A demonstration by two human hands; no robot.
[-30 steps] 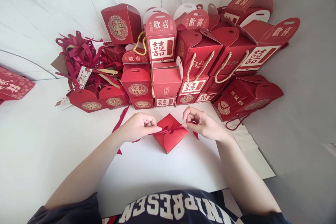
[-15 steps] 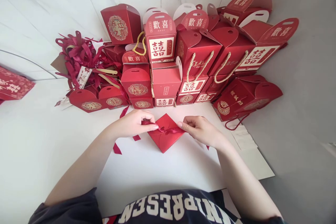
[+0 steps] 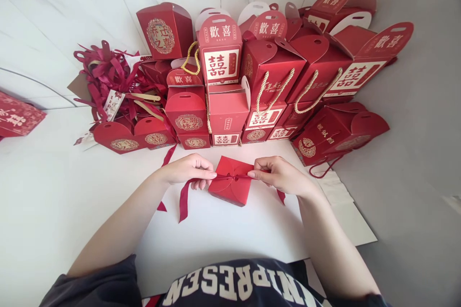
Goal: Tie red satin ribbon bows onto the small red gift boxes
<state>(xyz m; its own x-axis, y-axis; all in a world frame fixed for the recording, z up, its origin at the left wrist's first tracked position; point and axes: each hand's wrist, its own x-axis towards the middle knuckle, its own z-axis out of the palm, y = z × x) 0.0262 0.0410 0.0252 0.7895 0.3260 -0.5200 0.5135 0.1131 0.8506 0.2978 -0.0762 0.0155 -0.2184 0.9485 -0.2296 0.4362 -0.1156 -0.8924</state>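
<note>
A small red gift box (image 3: 230, 189) stands on the white sheet (image 3: 223, 230) in front of me. A dark red ribbon (image 3: 184, 199) runs across its top. My left hand (image 3: 190, 170) pinches the ribbon at the box's left edge, and a loose tail hangs down from it onto the sheet. My right hand (image 3: 283, 175) pinches the ribbon at the box's right edge, with a short tail showing below the wrist. Both hands are closed on the ribbon.
A wall of stacked red gift boxes (image 3: 266, 72) with rope handles stands just behind the small box. A heap of dark red ribbons (image 3: 108, 74) lies at the back left. Another red box (image 3: 18, 120) sits at the far left edge. Grey floor (image 3: 414, 192) lies right.
The small box has turned from corner-on to nearly square to me. Both hands shifted along the ribbon, and a long tail now hangs from my left hand.
</note>
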